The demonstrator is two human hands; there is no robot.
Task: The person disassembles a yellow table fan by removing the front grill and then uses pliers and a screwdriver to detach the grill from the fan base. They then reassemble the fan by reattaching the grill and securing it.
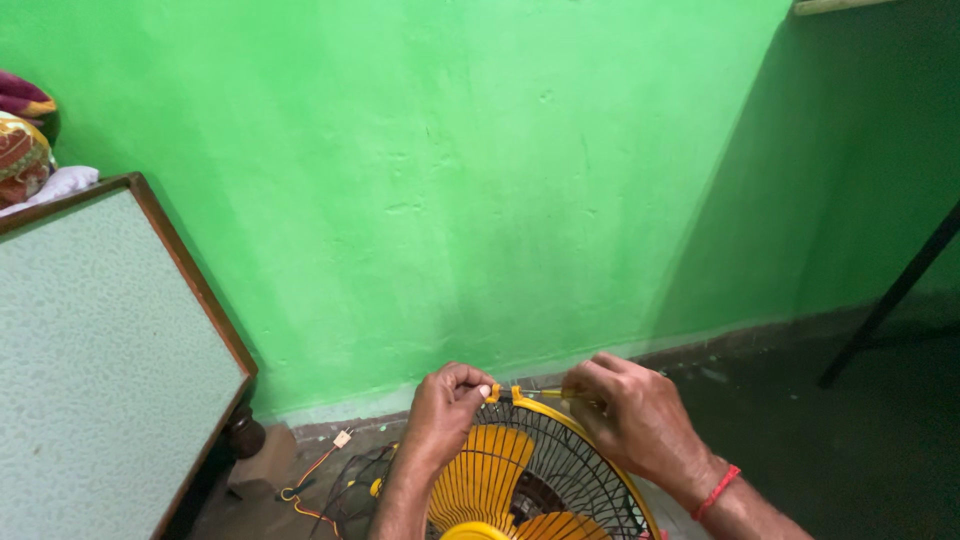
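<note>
Both hands, left hand and right hand, pinch the fan guard's yellow rim; loose wires litter the floor beside a table, green wall behind.

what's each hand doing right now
Left hand: closed, pinching the yellow plastic clip on the round black wire fan guard.
Right hand: closed on a thin yellow tool at the clip.

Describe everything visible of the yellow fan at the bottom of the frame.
The fan is cut off by the bottom edge. It has yellow, plastic-looking blades behind a dark wire guard edged by a yellow rim, with a yellow hub cap at the centre. It sits low near the green wall. The left hand and right hand both grip the rim's top at a small yellow clip.
</note>
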